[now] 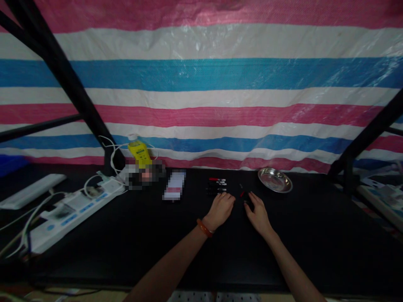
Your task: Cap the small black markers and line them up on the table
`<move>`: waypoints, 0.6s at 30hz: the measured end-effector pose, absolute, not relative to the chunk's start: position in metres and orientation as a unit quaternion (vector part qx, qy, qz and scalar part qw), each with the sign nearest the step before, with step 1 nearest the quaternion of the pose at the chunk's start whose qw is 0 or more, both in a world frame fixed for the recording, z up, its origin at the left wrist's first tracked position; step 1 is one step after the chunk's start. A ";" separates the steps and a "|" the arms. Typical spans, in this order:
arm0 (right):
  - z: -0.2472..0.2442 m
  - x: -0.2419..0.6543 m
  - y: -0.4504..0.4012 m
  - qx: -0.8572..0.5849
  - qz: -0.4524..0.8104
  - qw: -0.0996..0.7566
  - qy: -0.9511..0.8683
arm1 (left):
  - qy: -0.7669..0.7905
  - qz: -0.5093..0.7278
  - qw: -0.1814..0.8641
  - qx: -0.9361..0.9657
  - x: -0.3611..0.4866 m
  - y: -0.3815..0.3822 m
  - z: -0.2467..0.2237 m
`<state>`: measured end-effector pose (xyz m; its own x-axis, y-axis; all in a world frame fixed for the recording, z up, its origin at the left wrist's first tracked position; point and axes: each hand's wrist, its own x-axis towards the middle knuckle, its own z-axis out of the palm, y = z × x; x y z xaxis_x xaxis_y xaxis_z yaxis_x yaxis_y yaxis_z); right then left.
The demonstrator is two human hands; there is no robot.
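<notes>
My left hand (222,208), with an orange bangle (204,228) at the wrist, rests on the black tabletop with its fingers curled together. What lies under those fingers, if anything, is hidden. Just beyond it several pens (217,183), black ones and a red one, lie side by side in a short stack of rows. To the right, my right hand (258,214) has its thumb and fingers around a dark pen (242,193) with a red part, whose far end points away from me. The pen's near end blends into the dark surface.
A round metal dish (275,180) stands at the back right. Left of the pens lie a blurred phone (175,185) and a yellow bottle (139,151). A white power strip (75,214) with cables runs along the left. Black frame bars and a striped sheet (220,75) bound the table.
</notes>
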<state>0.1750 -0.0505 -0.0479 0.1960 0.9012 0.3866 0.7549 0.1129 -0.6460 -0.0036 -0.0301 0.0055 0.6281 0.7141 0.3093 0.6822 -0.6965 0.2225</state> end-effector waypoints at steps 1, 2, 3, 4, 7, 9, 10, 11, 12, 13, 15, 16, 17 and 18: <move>-0.050 0.173 -0.053 -0.666 0.083 0.398 -0.626 | 0.388 0.192 0.044 0.900 -0.004 -0.030 0.005; -0.051 0.170 -0.054 -0.671 0.077 0.394 -0.624 | 0.389 0.193 0.047 0.900 -0.003 -0.030 0.005; -0.053 0.166 -0.055 -0.675 0.073 0.392 -0.622 | 0.389 0.195 0.050 0.899 -0.003 -0.030 0.004; -0.055 0.162 -0.056 -0.675 0.070 0.392 -0.622 | 0.389 0.196 0.052 0.899 -0.003 -0.030 0.004; -0.057 0.152 -0.053 -0.662 0.073 0.399 -0.630 | 0.387 0.198 0.051 0.899 -0.001 -0.029 0.003; -0.056 0.146 -0.049 -0.657 0.076 0.406 -0.631 | 0.385 0.196 0.046 0.901 -0.001 -0.028 0.002; -0.054 0.145 -0.047 -0.655 0.076 0.409 -0.631 | 0.385 0.196 0.044 0.901 -0.001 -0.028 0.002; -0.052 0.143 -0.045 -0.653 0.075 0.412 -0.631 | 0.384 0.196 0.041 0.901 -0.001 -0.028 0.001; -0.050 0.142 -0.042 -0.652 0.073 0.415 -0.631 | 0.383 0.197 0.039 0.901 -0.001 -0.027 0.001; -0.047 0.141 -0.040 -0.651 0.071 0.418 -0.630 | 0.383 0.198 0.036 0.901 -0.001 -0.027 0.000; -0.041 0.139 -0.037 -0.649 0.067 0.421 -0.631 | 0.384 0.200 0.034 0.901 -0.002 -0.027 0.000; -0.038 0.138 -0.036 -0.645 0.067 0.421 -0.635 | 0.384 0.202 0.035 0.900 -0.002 -0.027 0.000; -0.035 0.137 -0.035 -0.640 0.067 0.420 -0.640 | 0.383 0.206 0.037 0.900 -0.002 -0.027 0.000; -0.033 0.137 -0.034 -0.635 0.068 0.418 -0.646 | 0.382 0.210 0.039 0.899 -0.002 -0.026 0.000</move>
<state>0.1366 -0.0341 -0.0328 0.1554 0.8772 0.4543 0.7635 0.1852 -0.6186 -0.0025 -0.0264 -0.0002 0.6196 0.7041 0.3469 0.6711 -0.7044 0.2312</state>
